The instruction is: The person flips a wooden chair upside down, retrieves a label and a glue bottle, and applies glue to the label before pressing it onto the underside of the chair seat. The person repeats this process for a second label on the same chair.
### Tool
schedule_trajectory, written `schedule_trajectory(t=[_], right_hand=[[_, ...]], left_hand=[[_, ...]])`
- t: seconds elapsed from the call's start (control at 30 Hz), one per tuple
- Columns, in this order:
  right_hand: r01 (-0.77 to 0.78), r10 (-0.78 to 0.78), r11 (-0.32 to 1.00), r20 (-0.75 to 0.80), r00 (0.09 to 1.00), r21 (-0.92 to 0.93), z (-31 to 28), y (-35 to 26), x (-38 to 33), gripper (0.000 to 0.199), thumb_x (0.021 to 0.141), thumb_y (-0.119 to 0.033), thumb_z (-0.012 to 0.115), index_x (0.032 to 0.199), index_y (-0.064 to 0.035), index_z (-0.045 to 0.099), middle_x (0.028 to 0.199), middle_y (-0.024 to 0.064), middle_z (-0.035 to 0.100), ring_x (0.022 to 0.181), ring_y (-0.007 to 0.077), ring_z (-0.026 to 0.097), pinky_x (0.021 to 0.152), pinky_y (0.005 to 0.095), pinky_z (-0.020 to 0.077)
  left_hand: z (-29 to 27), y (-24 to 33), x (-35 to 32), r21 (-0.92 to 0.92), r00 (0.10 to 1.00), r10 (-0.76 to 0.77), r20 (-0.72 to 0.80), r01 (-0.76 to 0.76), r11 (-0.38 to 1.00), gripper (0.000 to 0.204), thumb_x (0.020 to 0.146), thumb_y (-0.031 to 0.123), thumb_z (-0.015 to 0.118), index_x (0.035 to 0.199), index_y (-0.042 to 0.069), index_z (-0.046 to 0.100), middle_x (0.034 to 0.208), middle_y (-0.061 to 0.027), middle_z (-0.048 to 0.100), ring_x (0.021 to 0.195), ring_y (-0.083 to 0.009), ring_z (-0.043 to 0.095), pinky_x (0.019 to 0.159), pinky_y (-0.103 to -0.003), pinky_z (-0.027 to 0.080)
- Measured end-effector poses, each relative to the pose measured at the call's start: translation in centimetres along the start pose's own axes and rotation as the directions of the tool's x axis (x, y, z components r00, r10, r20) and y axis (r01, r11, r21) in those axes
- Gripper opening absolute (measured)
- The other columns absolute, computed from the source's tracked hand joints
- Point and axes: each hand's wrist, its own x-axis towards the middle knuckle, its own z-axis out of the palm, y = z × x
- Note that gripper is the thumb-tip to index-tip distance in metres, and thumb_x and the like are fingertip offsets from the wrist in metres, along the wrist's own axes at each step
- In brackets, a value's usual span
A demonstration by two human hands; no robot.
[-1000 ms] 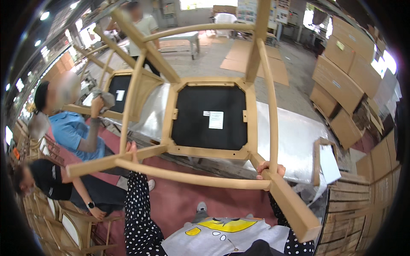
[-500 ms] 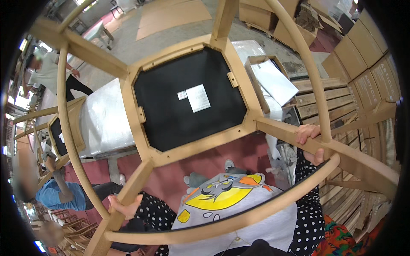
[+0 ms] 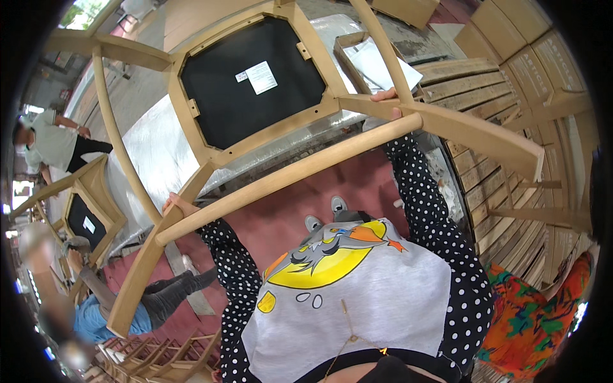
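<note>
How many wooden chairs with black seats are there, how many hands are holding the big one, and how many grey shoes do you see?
Wooden chairs with black seat undersides: 2, the held chair and another chair at left.
Hands on the held chair: 2, left hand, right hand.
Grey shoes: 2.
Total: 6.

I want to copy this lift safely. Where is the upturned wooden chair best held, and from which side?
Judging by its pose, grip the wooden chair by two legs where the round rail joins them, from below, as the left hand and right hand do.
</note>
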Motion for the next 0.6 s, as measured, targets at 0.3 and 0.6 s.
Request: schedule_trajectory(t=[0.3, 0.6], right_hand=[[-0.07, 0.062, 0.995, -0.102, 0.993, -0.072, 1.9, -2.6, 0.4, 0.025, 0.094, -0.025, 0.067, 0.106, -0.0057, 0.056, 0.093, 0.0083, 0.07, 0.082, 0.0142, 0.065, 0.074, 0.0299, 0.0539], [0.03, 0.001, 0.938, 0.088, 0.996, -0.346, -0.5, -8.5, 3.2, 0.031, 0.079, -0.026, 0.08, 0.095, -0.0055, 0.063, 0.089, 0.0114, 0.067, 0.071, 0.0236, 0.067, 0.06, 0.0366, 0.0537]], left_hand=[[-0.3, 0.3, 0.2, 0.042, 0.999, -0.03, 0.041, 0.028, 0.999, 0.061, 0.089, 0.041, 0.07, 0.125, -0.008, 0.064, 0.123, -0.0221, 0.062, 0.113, -0.0289, 0.061, 0.098, -0.039, 0.051], [-0.6, 5.4, -5.6, 0.217, 0.984, -0.004, -0.176, 0.043, 0.975, 0.068, 0.088, 0.047, 0.07, 0.125, -0.01, 0.064, 0.125, -0.0249, 0.063, 0.117, -0.0304, 0.061, 0.099, -0.039, 0.05]])
